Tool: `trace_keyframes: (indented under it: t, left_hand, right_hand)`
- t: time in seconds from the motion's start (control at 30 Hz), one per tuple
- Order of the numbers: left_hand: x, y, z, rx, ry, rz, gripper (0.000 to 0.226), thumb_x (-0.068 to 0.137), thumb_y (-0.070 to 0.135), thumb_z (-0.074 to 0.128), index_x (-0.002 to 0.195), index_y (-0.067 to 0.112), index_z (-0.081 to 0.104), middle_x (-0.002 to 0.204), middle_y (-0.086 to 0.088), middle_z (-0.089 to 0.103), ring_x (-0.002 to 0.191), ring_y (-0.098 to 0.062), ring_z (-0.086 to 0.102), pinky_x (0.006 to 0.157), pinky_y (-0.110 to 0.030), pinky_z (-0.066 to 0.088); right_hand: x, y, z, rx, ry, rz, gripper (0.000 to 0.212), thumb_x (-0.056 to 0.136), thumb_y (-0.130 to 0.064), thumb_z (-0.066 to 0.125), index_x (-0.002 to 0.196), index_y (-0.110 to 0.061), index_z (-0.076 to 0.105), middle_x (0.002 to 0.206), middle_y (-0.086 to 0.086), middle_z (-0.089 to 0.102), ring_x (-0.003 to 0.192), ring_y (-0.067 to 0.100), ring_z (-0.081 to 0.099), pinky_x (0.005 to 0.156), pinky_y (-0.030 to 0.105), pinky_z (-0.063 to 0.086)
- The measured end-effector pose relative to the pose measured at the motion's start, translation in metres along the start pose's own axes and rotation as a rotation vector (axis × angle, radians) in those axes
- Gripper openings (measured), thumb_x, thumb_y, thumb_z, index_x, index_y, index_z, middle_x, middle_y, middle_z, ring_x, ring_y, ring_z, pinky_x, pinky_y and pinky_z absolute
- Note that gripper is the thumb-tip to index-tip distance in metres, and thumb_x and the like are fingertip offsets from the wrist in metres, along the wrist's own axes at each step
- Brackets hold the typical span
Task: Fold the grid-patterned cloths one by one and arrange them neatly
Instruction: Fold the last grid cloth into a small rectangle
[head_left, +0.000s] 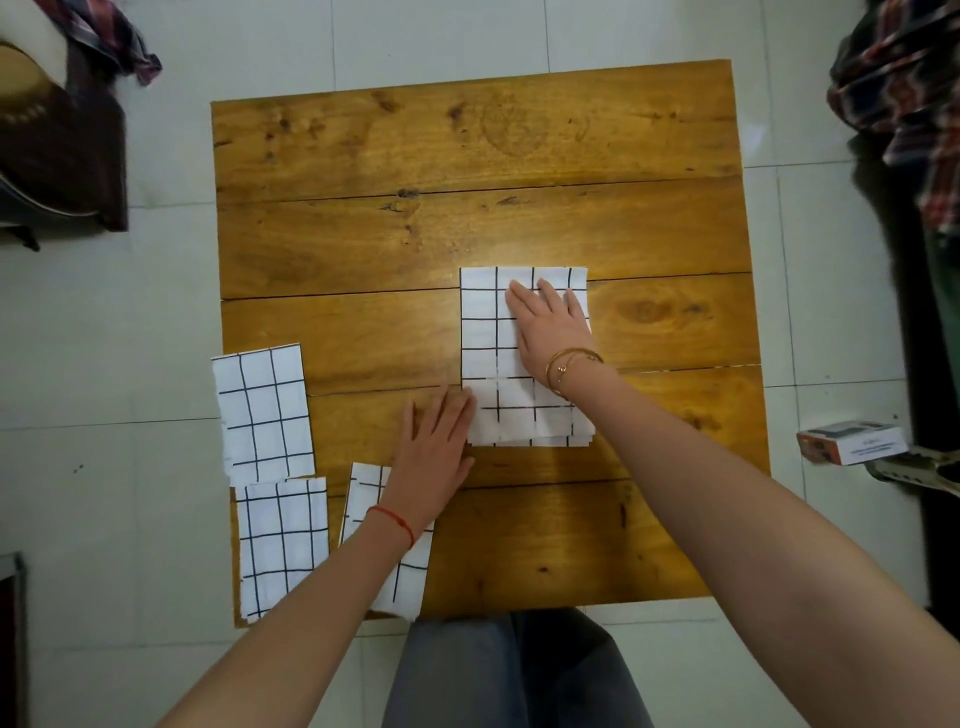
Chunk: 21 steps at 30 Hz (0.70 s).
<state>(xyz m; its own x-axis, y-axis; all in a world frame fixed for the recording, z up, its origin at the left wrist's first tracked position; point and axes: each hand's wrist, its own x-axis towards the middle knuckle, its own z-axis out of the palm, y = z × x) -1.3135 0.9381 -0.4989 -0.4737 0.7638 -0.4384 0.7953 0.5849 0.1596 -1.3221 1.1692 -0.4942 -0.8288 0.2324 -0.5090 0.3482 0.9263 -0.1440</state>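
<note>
Left forearm hides part of one folded cloth (402, 582) — plaid fabric (904, 78) cropped.

four grid-patterned cloths (524, 358), one wooden table (467, 208), two hands (550, 327), one small box (852, 441)

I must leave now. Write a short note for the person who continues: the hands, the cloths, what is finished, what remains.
Right hand: open, flat on the cloth being folded.
Left hand: open, flat at that cloth's near left edge.
Three folded cloths lie at the wooden table's left side: far left cloth, near left cloth, third cloth under the left forearm.
Left: finish this fold and set it with the others.
</note>
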Motion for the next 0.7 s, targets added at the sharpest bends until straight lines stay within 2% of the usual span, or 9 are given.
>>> trace_keyframes:
  t: [0.13, 0.23, 0.3, 0.37, 0.43, 0.5, 0.6, 0.7]
  left_hand:
    - [-0.019, 0.006, 0.006, -0.004, -0.008, 0.019, 0.067, 0.09, 0.039, 0.053, 0.148, 0.013, 0.031, 0.156, -0.006, 0.028, 0.146, -0.031, 0.019, 0.111, -0.06, 0.024]
    - [-0.019, 0.007, 0.003, -0.055, 0.068, 0.011, 0.061, 0.092, 0.036, 0.05, 0.146, 0.013, 0.035, 0.153, -0.006, 0.032, 0.144, -0.029, 0.024, 0.112, -0.057, 0.025]
    - [-0.011, 0.009, -0.003, -0.208, 0.174, -0.072, 0.052, 0.093, 0.03, 0.052, 0.141, 0.013, 0.04, 0.145, -0.007, 0.041, 0.136, -0.026, 0.035, 0.112, -0.05, 0.032]
    - [0.003, 0.012, -0.015, -0.4, 0.28, -0.252, 0.042, 0.093, 0.027, 0.055, 0.132, 0.014, 0.048, 0.13, -0.005, 0.049, 0.121, -0.021, 0.045, 0.104, -0.04, 0.042]
    - [0.021, 0.013, -0.025, -0.582, 0.323, -0.46, 0.033, 0.092, 0.027, 0.057, 0.122, 0.014, 0.054, 0.117, -0.003, 0.052, 0.107, -0.016, 0.047, 0.094, -0.035, 0.047]
    - [0.039, 0.013, -0.03, -0.743, 0.302, -0.605, 0.028, 0.09, 0.028, 0.058, 0.114, 0.014, 0.057, 0.11, -0.002, 0.053, 0.101, -0.016, 0.05, 0.09, -0.037, 0.05]
    - [0.058, 0.014, -0.036, -0.859, 0.275, -0.7, 0.025, 0.087, 0.03, 0.063, 0.105, 0.013, 0.06, 0.105, -0.002, 0.057, 0.097, -0.019, 0.056, 0.085, -0.042, 0.053]
    - [0.071, 0.016, -0.04, -0.858, 0.228, -0.725, 0.022, 0.085, 0.028, 0.066, 0.1, 0.012, 0.062, 0.104, -0.003, 0.058, 0.091, -0.017, 0.056, 0.078, -0.033, 0.051]
  right_hand:
    - [-0.004, 0.004, 0.005, 0.026, 0.047, -0.024, 0.057, 0.099, -0.02, 0.03, 0.151, -0.02, 0.008, 0.16, -0.006, 0.003, 0.147, 0.024, 0.003, 0.119, 0.046, 0.007]
    - [-0.018, 0.015, 0.005, 0.173, 0.212, 0.034, 0.053, 0.096, -0.02, 0.037, 0.147, -0.015, 0.025, 0.155, 0.003, 0.022, 0.141, 0.027, 0.023, 0.115, 0.042, 0.022]
    - [-0.032, 0.024, 0.003, 0.308, 0.363, 0.176, 0.04, 0.094, -0.018, 0.043, 0.133, -0.01, 0.045, 0.136, 0.01, 0.045, 0.123, 0.027, 0.043, 0.102, 0.036, 0.038]
    - [-0.044, 0.033, 0.003, 0.456, 0.429, 0.404, 0.025, 0.094, -0.02, 0.048, 0.115, -0.01, 0.054, 0.113, 0.006, 0.052, 0.103, 0.021, 0.049, 0.084, 0.031, 0.043]
    - [-0.052, 0.04, 0.009, 0.641, 0.403, 0.602, 0.015, 0.091, -0.022, 0.055, 0.102, -0.012, 0.057, 0.099, 0.003, 0.056, 0.091, 0.019, 0.054, 0.073, 0.03, 0.044]
    - [-0.057, 0.044, 0.016, 0.762, 0.334, 0.702, 0.012, 0.087, -0.022, 0.059, 0.095, -0.013, 0.058, 0.085, 0.0, 0.059, 0.081, 0.02, 0.059, 0.067, 0.029, 0.047]
    - [-0.058, 0.045, 0.022, 0.825, 0.267, 0.744, 0.01, 0.084, -0.022, 0.063, 0.089, -0.015, 0.058, 0.076, -0.001, 0.058, 0.073, 0.019, 0.057, 0.066, 0.031, 0.049]
    - [-0.052, 0.042, 0.022, 0.852, 0.224, 0.749, 0.009, 0.082, -0.022, 0.065, 0.084, -0.016, 0.057, 0.071, -0.004, 0.056, 0.07, 0.016, 0.055, 0.063, 0.03, 0.048]
